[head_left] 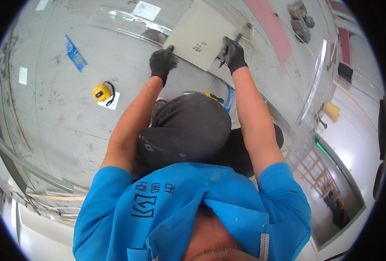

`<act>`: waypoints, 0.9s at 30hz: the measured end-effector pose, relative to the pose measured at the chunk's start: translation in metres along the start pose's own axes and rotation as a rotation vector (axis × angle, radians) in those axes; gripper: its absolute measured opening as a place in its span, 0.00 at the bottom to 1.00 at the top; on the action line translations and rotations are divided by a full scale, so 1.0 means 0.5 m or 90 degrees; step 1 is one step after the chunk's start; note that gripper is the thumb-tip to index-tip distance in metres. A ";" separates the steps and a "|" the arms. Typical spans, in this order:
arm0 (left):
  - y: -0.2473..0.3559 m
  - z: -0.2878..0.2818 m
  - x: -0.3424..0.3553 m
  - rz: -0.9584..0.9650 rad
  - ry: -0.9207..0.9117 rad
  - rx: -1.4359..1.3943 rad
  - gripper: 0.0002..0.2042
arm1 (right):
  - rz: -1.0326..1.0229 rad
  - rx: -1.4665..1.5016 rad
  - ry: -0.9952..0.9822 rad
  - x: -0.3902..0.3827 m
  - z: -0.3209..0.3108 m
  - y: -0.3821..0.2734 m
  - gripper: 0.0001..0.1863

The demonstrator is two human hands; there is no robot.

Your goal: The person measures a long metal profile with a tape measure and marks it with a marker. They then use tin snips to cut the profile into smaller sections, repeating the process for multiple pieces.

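Right hand [233, 54], black work glove: grip closed around a slim dark pen-like marking tool [230, 50], tip down at the right edge of the tile

Left hand [162, 63], black work glove: grip pressed narrow onto the near left corner of the tile, fingers curled on its edge, holding nothing else

Pale grey square ceramic tile [199, 32]: lies flat on the grey concrete floor [71, 126], straight ahead of the crouched person, between both hands; small dark marks show near its lower middle

Black trousered knee [184, 130]: raised between the forearms, just short of the tile

Yellow tape measure [101, 92]: on a white paper scrap, on the floor well to the left of the left hand

Blue perforated plastic strip [75, 53]: on the floor, further left and up

Pink board [271, 26]: flat on the floor to the right of the tile

Clear curved plastic sheeting [127, 19]: beyond the tile's far left edge

Risk, as a judgement: the tile rests loose on a dusty floor, so if the left hand eases off it may slide under the tool's pressure and the line would run crooked; the tip could also skid off the edge
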State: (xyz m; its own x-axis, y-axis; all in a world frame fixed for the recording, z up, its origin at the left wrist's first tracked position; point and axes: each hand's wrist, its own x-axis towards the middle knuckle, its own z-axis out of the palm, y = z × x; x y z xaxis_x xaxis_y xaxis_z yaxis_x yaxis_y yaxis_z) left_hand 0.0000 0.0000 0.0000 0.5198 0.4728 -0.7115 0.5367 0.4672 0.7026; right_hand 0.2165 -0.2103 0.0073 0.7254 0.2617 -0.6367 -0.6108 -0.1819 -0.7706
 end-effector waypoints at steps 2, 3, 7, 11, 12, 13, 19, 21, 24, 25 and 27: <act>0.061 -0.006 -0.011 -0.062 -0.024 -0.101 0.19 | -0.145 -0.219 0.094 -0.041 0.016 -0.014 0.16; 0.011 0.008 -0.072 -0.113 -0.027 -0.102 0.19 | -0.242 -0.422 0.152 -0.100 0.008 0.010 0.19; 0.039 0.010 -0.047 -0.095 -0.041 -0.112 0.19 | -0.401 -0.693 -0.052 -0.198 0.019 0.032 0.25; 0.037 0.011 -0.043 -0.087 -0.028 -0.099 0.19 | -0.336 -0.910 -0.084 -0.247 0.043 0.059 0.28; 0.037 0.009 -0.045 -0.084 -0.023 -0.094 0.19 | -0.339 -0.933 -0.068 -0.253 0.051 0.061 0.28; 0.035 0.007 -0.041 -0.078 -0.037 -0.081 0.19 | -0.345 -0.958 -0.052 -0.253 0.060 0.060 0.28; 0.036 0.019 -0.046 -0.067 -0.007 -0.083 0.18 | -0.359 -0.937 -0.044 -0.239 0.054 0.084 0.27; 0.036 0.013 -0.047 -0.073 -0.012 -0.090 0.18 | -0.327 -0.948 -0.041 -0.239 0.054 0.089 0.27; 0.035 0.014 -0.050 -0.073 -0.013 -0.098 0.17 | -0.348 -0.861 -0.040 -0.233 0.043 0.097 0.26; 0.037 0.013 -0.052 -0.071 -0.011 -0.100 0.17 | -0.351 -0.849 -0.045 -0.232 0.040 0.097 0.26; 0.036 0.011 -0.054 -0.074 -0.013 -0.094 0.17 | -0.347 -0.837 -0.056 -0.231 0.038 0.093 0.25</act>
State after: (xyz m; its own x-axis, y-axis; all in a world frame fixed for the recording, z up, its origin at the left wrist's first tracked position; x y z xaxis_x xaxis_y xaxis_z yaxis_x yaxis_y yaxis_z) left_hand -0.0007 -0.0087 0.0318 0.4738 0.3954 -0.7868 0.4909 0.6233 0.6088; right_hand 0.0985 -0.2310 0.0454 0.7186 0.6317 -0.2908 0.5028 -0.7608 -0.4104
